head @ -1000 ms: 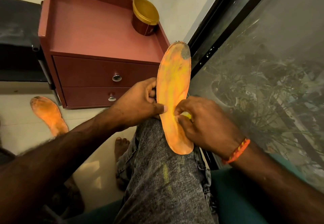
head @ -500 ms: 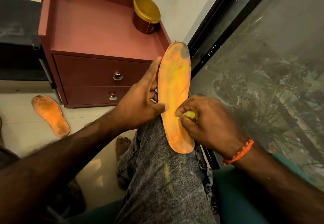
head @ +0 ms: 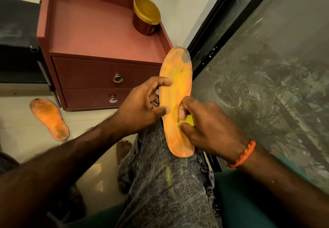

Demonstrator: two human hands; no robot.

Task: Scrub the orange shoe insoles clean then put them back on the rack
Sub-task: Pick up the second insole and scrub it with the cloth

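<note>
A: Resting on the raised knee (head: 165, 165) at frame centre, which object is being worked?

B: An orange insole (head: 175, 85), standing nearly upright, heel end down on the grey denim, toe end up with a dark grey patch at its tip.

A: How do the hands engage it?

B: Left hand (head: 140, 108): thumb and forefinger pinch the insole's left edge, the other fingers curled behind. Right hand (head: 208, 126): fingers clenched around a small yellow scrubbing piece (head: 189, 120), pressed to the insole's lower right face. An orange wristband (head: 242, 154) circles that wrist.

A: And the second insole (head: 49, 119)?

B: Lower left of frame, flat on the pale floor (head: 21, 131), just beside the maroon two-drawer cabinet (head: 99, 37).

A: Other items?

B: A gold-lidded jar (head: 146, 19) on the cabinet top, upper centre; a glass pane (head: 267, 67) filling the right.
</note>
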